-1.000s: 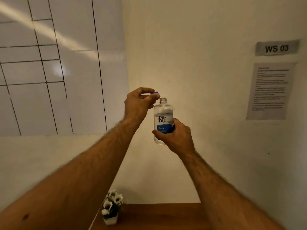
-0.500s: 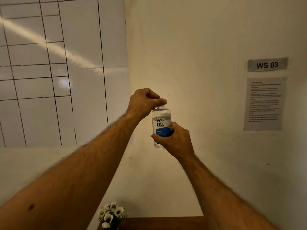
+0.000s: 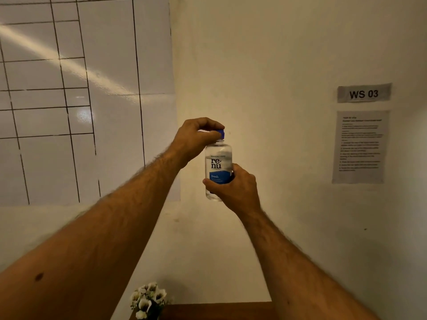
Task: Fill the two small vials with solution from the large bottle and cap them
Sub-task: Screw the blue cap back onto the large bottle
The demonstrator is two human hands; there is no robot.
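I hold the large clear bottle [image 3: 218, 166] with its white and blue label upright in the air, in front of the wall corner. My right hand [image 3: 235, 187] grips its lower body from the right. My left hand [image 3: 196, 139] reaches over the top with its fingers pinched on the blue cap [image 3: 221, 133], which sits on the bottle's neck. The bottle holds clear liquid. Neither small vial is in view.
A small pot of white flowers [image 3: 147, 299] stands at the back left of the wooden table [image 3: 219, 311], only a strip of which shows at the bottom. A gridded whiteboard [image 3: 69, 88] hangs on the left wall, and a "WS 03" sign [image 3: 364, 93] and instruction sheet [image 3: 359, 146] on the right.
One second ago the cap was held off the open neck. My left hand has since brought it down onto the bottle. The view has tilted upward.
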